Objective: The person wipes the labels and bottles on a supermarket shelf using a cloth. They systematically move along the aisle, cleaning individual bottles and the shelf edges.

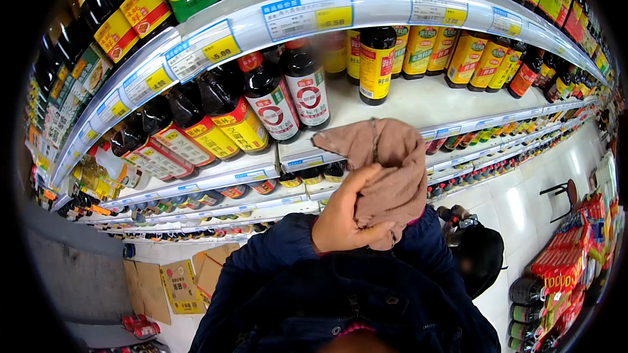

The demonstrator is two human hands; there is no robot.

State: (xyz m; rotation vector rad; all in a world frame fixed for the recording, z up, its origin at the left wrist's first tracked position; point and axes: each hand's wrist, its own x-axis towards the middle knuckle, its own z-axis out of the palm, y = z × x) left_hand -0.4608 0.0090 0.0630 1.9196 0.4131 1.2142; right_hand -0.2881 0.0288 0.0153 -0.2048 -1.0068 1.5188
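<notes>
My left hand (340, 219) is closed on a brown ribbed cloth (394, 183) in front of the shelf, thumb and fingers pressing into its folds. The cloth hangs bunched, one corner stretching left toward the shelf edge. My right sleeve (426, 232) reaches up to the cloth's right side; the right hand is hidden behind or inside the cloth. Just beyond stands the white shelf (445, 98). Nearest on it are two dark sauce bottles with white labels and red caps, the left bottle (269, 104) and the right bottle (309, 91). A dark bottle with a yellow label (377, 68) stands farther back.
A curved price-tag rail (386, 8) runs above the shelf, with more bottles over it. Flattened cardboard (180, 284) lies on the floor at lower left. A person in black (481, 255) is low at my right, near stacked red packages (562, 265) and a stool (564, 191).
</notes>
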